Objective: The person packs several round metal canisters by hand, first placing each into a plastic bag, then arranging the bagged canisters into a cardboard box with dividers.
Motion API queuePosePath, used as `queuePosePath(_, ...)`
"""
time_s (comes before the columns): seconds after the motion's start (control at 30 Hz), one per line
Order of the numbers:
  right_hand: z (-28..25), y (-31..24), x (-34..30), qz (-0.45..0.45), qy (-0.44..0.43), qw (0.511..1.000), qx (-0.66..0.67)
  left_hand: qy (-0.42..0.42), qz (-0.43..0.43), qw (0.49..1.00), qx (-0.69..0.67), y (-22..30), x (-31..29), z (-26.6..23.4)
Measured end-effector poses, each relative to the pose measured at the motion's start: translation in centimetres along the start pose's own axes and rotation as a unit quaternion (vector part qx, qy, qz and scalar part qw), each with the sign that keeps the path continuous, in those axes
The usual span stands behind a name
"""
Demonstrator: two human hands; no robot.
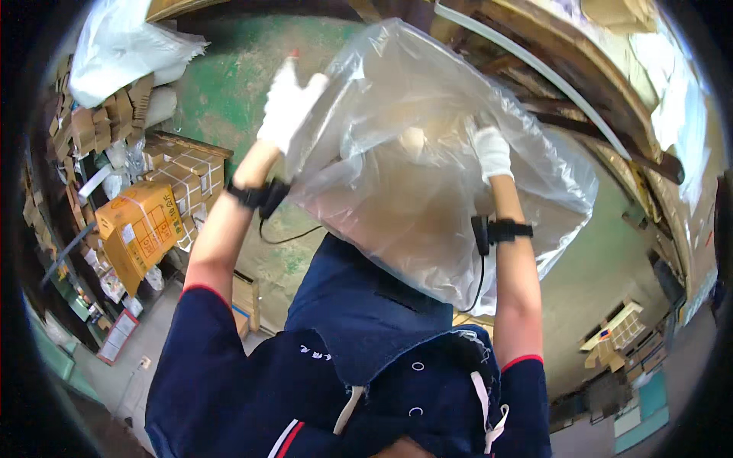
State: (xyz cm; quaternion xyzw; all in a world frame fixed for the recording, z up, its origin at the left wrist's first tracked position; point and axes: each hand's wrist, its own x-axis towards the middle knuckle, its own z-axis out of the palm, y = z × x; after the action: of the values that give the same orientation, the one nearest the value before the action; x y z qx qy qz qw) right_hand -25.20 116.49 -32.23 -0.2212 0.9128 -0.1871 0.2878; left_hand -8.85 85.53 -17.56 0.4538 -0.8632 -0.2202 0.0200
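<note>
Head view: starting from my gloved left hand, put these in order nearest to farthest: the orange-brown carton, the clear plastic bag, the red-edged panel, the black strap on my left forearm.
From the left hand:
1. Clear plastic bag, right beside it.
2. Black strap, just below the hand.
3. Orange-brown carton, lower left.
4. Red-edged panel, beyond the carton.

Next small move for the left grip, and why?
Probably close the left grip on the near edge of the clear plastic: its gloved fingers look spread beside that edge, and the plastic is creased. The right grip is at the plastic farther right; whether it is closed on it, I can't tell.
</note>
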Motion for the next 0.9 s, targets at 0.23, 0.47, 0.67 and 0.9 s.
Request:
queuePosePath(0.23,1.5,6.3,-4.1,-0.014,0.049,0.992,-0.114,-0.356,0.086,0.892,-0.264,2.0,8.7,8.4)
queuePosePath(0.47,1.4,5.3,-4.6,0.098,0.031,0.988,-0.116,-0.186,0.049,0.978,0.083,-5.9,14.0,17.1)
queuePosePath(0.67,2.7,1.8,-3.9,-0.018,0.081,0.991,-0.105,-0.293,-0.222,0.871,-0.327,-11.0,7.9,20.5)
queuePosePath(0.9,-3.4,-14.5,-7.5,-0.013,0.087,0.993,0.073,0.054,0.012,0.982,-0.18,-7.1,-4.4,3.5)
